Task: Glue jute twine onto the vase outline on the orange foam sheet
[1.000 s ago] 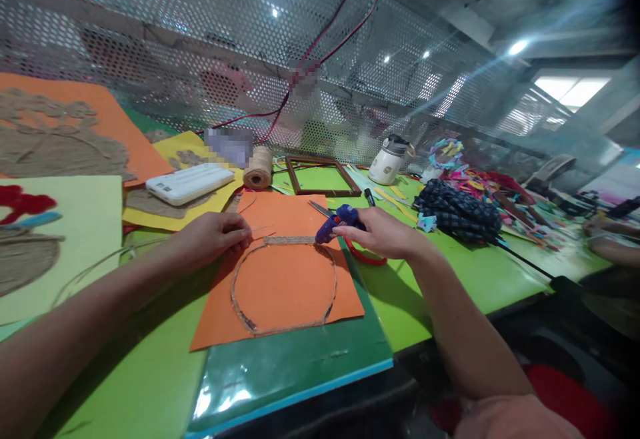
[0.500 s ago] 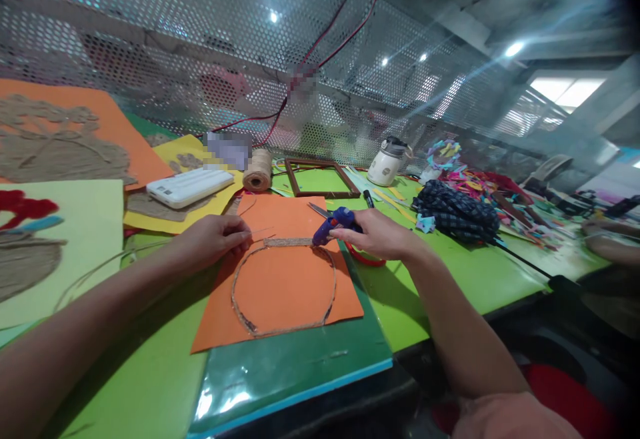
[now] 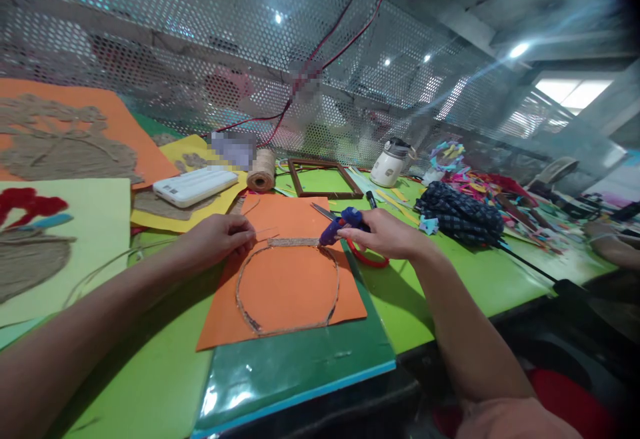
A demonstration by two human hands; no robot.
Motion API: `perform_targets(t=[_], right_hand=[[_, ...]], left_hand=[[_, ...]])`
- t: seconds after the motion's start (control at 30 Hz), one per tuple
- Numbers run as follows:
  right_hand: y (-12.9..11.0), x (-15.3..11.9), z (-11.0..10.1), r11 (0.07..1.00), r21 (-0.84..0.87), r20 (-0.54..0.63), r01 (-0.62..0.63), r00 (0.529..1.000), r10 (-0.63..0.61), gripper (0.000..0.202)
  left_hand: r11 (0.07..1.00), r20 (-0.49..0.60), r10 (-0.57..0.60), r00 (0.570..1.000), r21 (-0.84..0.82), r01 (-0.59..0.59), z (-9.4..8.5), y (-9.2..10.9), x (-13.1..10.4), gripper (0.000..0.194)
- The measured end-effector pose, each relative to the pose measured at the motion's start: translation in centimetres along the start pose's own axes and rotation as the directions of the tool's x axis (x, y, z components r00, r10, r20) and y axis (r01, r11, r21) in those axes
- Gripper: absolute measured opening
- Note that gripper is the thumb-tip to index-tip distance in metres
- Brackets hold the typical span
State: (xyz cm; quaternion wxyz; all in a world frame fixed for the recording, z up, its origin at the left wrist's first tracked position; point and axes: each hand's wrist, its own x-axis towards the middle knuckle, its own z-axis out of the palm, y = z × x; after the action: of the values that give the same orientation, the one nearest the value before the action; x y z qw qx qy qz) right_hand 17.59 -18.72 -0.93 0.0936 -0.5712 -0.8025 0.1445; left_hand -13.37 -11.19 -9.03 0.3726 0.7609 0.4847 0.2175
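Observation:
An orange sheet (image 3: 295, 285) lies on a green folder (image 3: 300, 372), with a twine outline and a short twine band (image 3: 293, 242) at its top. My right hand (image 3: 383, 233) is closed on a blue glue gun (image 3: 334, 227), whose nozzle is at the band's right end. My left hand (image 3: 239, 233) pinches a thin twine strand (image 3: 267, 233) left of the band. Red-handled scissors (image 3: 369, 257) lie partly hidden under the right hand.
A twine spool (image 3: 261, 171), a white power bank (image 3: 195, 185) and a brown frame (image 3: 327, 193) lie behind. A bottle (image 3: 390, 162) and dark checked cloth (image 3: 457, 215) are to the right. Twine pictures (image 3: 65, 135) are at left. Another person's arm (image 3: 613, 245) shows far right.
The whole view has shifted slightly, so things appear a little further right. Both hands keep nearly the same places over the orange sheet.

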Motion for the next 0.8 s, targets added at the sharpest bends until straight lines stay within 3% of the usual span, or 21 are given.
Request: perform_targets(t=[0.33, 0.5, 0.6, 0.8], right_hand=[[0.0, -0.1, 0.1, 0.999, -0.031, -0.021, -0.01, 1.0, 0.009, 0.038], [1.4, -0.4, -0.5, 0.994, 0.103, 0.006, 0.03, 1.0, -0.03, 0.04], [2.1, -0.5, -0.9, 0.981, 0.193, -0.045, 0.036, 0.999, -0.027, 0.042], [1.0, 0.4, 0.3, 0.97, 0.222, -0.026, 0.096, 0.995, -0.093, 0.035]], left_hand=[[1.0, 0.01, 0.018, 1.0, -0.001, -0.018, 0.0, 0.2, 0.0, 0.034], [1.0, 0.002, 0.013, 1.0, -0.006, -0.013, 0.1, 0.1, 0.0, 0.031], [1.0, -0.012, 0.02, 1.0, -0.013, -0.02, 0.2, 0.0, 0.0, 0.029], [0.999, -0.002, 0.043, 0.999, 0.02, -0.043, 0.1, -0.3, 0.1, 0.03]])
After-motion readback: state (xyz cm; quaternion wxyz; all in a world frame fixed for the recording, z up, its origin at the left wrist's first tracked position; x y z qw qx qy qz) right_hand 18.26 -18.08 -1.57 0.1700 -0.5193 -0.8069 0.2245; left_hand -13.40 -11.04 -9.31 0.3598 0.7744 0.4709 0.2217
